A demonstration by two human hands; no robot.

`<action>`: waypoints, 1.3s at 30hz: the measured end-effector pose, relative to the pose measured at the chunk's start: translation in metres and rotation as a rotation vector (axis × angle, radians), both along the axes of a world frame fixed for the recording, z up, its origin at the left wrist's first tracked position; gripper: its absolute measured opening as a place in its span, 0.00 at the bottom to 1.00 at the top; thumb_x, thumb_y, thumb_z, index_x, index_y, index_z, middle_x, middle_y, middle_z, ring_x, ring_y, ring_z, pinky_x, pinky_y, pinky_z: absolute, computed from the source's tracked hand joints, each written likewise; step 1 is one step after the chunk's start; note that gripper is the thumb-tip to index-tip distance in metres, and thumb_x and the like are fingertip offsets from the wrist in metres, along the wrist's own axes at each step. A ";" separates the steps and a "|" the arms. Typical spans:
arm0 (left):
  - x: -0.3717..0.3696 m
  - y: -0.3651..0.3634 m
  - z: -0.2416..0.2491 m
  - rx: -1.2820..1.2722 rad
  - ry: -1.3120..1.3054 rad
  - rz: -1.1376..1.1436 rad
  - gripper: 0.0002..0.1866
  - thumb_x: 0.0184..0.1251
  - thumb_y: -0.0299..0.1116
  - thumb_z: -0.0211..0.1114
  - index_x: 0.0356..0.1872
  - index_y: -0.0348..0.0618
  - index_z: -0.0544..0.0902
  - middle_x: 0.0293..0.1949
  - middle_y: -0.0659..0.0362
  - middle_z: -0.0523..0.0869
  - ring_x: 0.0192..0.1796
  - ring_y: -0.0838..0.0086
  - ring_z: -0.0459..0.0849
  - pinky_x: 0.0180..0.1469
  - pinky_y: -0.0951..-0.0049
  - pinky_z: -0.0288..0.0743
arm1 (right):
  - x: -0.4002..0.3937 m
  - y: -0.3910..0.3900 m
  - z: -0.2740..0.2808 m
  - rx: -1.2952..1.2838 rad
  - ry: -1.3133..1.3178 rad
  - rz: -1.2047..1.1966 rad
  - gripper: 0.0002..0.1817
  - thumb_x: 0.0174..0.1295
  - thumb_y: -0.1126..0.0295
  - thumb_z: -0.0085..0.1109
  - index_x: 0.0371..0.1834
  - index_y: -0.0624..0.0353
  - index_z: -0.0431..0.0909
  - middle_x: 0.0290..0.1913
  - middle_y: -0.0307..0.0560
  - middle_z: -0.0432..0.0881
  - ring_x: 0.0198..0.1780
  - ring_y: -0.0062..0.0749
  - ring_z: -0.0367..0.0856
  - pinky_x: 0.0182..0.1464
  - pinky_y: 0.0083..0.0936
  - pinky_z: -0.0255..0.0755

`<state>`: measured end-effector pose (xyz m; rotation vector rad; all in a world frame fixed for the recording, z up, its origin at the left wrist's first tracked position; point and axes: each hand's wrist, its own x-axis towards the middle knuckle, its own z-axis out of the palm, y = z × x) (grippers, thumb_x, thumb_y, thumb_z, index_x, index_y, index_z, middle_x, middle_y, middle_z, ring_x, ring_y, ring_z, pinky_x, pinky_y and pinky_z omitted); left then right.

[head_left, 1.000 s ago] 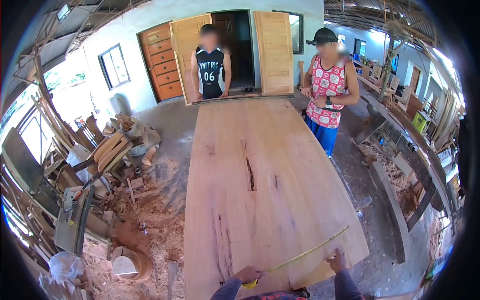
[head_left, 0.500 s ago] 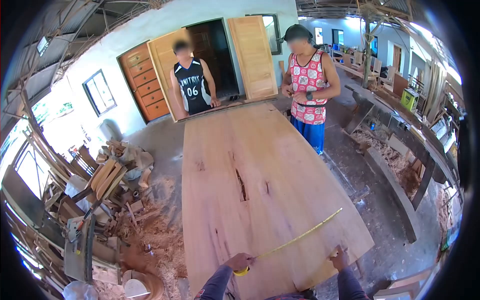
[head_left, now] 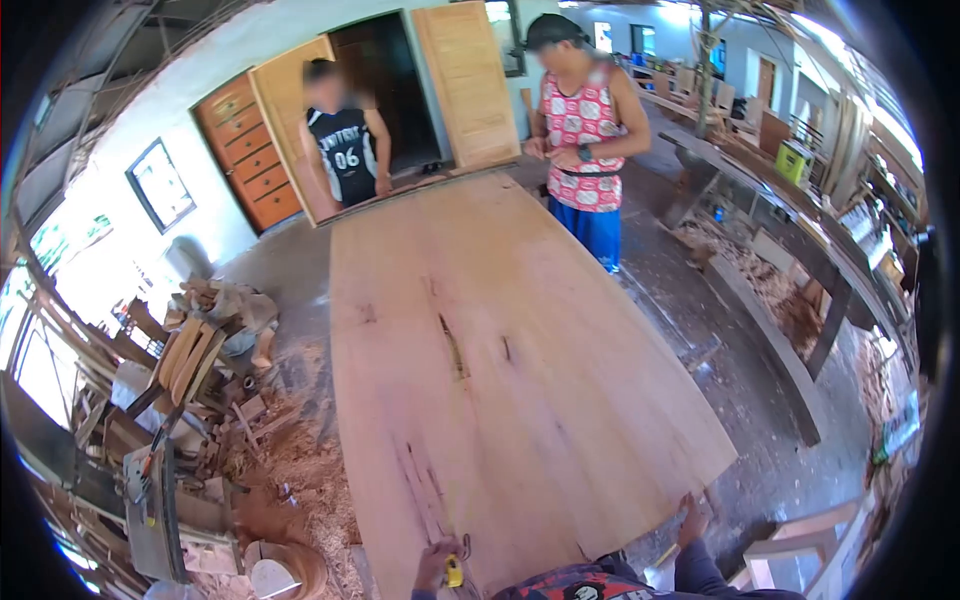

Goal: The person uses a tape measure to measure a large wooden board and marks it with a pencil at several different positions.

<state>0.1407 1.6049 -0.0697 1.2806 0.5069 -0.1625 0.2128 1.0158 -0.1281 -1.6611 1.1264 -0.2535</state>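
A large wooden slab with dark cracks and knots stretches away in front of me. My left hand is closed around a yellow tape measure over its near left part. The tape's end shows just above the case, and no long blade is out. At the slab's near right edge is my right hand, its fingers partly apart and pointing up beside the wood. I see nothing clearly held in it, and whether it touches the edge is hard to tell.
Two people stand at the far end, one in a black jersey, one in a pink-and-white top. Scrap wood and shavings lie left. A long beam runs along the right, with a wooden frame near me.
The yellow blade that crossed the slab is now drawn back into the tape measure. My left hand has moved lower and left; my right hand is now at the slab's edge. The view has shifted.
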 end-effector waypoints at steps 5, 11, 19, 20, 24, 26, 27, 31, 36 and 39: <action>-0.048 0.041 0.044 -0.358 0.015 0.486 0.14 0.64 0.44 0.63 0.41 0.44 0.79 0.22 0.61 0.78 0.19 0.74 0.75 0.17 0.75 0.69 | 0.015 0.001 0.029 0.903 -0.197 -0.336 0.38 0.49 0.21 0.48 0.31 0.48 0.77 0.23 0.32 0.78 0.22 0.20 0.72 0.17 0.16 0.49; -0.059 0.081 0.092 -0.305 0.010 0.523 0.13 0.65 0.46 0.64 0.38 0.48 0.81 0.26 0.62 0.80 0.25 0.77 0.77 0.26 0.76 0.72 | 0.027 0.021 0.011 1.007 -0.450 -0.306 0.38 0.49 0.20 0.47 0.25 0.48 0.76 0.16 0.29 0.74 0.12 0.19 0.64 0.12 0.16 0.49; -0.004 0.058 0.067 0.028 -0.025 0.308 0.14 0.69 0.42 0.60 0.32 0.41 0.81 0.22 0.59 0.80 0.22 0.73 0.79 0.25 0.72 0.73 | -0.012 0.040 0.050 0.928 -0.144 -0.028 0.34 0.54 0.28 0.54 0.28 0.53 0.76 0.21 0.36 0.76 0.20 0.24 0.73 0.17 0.20 0.63; 0.005 0.052 0.054 0.180 0.004 0.263 0.15 0.68 0.43 0.61 0.31 0.40 0.83 0.23 0.58 0.82 0.24 0.73 0.80 0.27 0.74 0.74 | -0.008 0.025 0.043 0.743 -0.099 -0.060 0.33 0.57 0.30 0.54 0.25 0.53 0.75 0.20 0.37 0.75 0.20 0.24 0.73 0.18 0.21 0.62; 0.053 0.007 0.013 0.525 0.008 -0.302 0.11 0.65 0.32 0.60 0.35 0.34 0.85 0.27 0.60 0.86 0.27 0.77 0.83 0.33 0.75 0.76 | 0.035 -0.030 0.051 -0.443 -0.060 0.040 0.18 0.58 0.56 0.66 0.27 0.62 0.76 0.21 0.40 0.75 0.25 0.30 0.75 0.29 0.35 0.71; 0.079 -0.027 0.016 0.570 0.030 -0.473 0.19 0.67 0.45 0.60 0.43 0.38 0.85 0.32 0.54 0.88 0.37 0.71 0.86 0.42 0.70 0.76 | 0.067 -0.008 0.098 -0.485 -0.069 0.144 0.19 0.54 0.57 0.70 0.25 0.63 0.76 0.23 0.45 0.79 0.27 0.36 0.78 0.32 0.37 0.73; 0.096 -0.041 0.027 0.664 0.000 -0.598 0.20 0.67 0.47 0.59 0.43 0.38 0.85 0.32 0.53 0.88 0.37 0.69 0.86 0.43 0.68 0.76 | 0.072 0.001 0.110 -0.505 -0.072 0.192 0.19 0.51 0.58 0.72 0.24 0.64 0.77 0.24 0.47 0.81 0.29 0.39 0.80 0.33 0.37 0.73; 0.155 -0.078 0.026 0.723 -0.117 -0.879 0.23 0.68 0.50 0.56 0.36 0.37 0.84 0.31 0.49 0.86 0.35 0.62 0.85 0.40 0.62 0.75 | 0.084 0.015 0.060 -0.631 0.151 0.554 0.24 0.42 0.55 0.78 0.25 0.66 0.79 0.26 0.57 0.83 0.30 0.43 0.82 0.34 0.38 0.74; 0.199 -0.096 0.036 0.713 -0.186 -0.973 0.24 0.69 0.51 0.55 0.29 0.37 0.81 0.26 0.49 0.84 0.30 0.61 0.83 0.37 0.60 0.73 | 0.088 0.021 0.052 -0.558 0.188 0.477 0.25 0.38 0.51 0.80 0.25 0.62 0.80 0.28 0.58 0.84 0.33 0.52 0.84 0.37 0.41 0.76; 0.218 -0.103 0.027 0.787 -0.153 -1.070 0.21 0.69 0.47 0.57 0.32 0.35 0.82 0.27 0.51 0.85 0.30 0.66 0.84 0.37 0.65 0.74 | 0.093 0.017 0.053 -0.591 0.236 0.537 0.26 0.37 0.51 0.80 0.24 0.63 0.80 0.28 0.58 0.84 0.33 0.52 0.83 0.36 0.41 0.75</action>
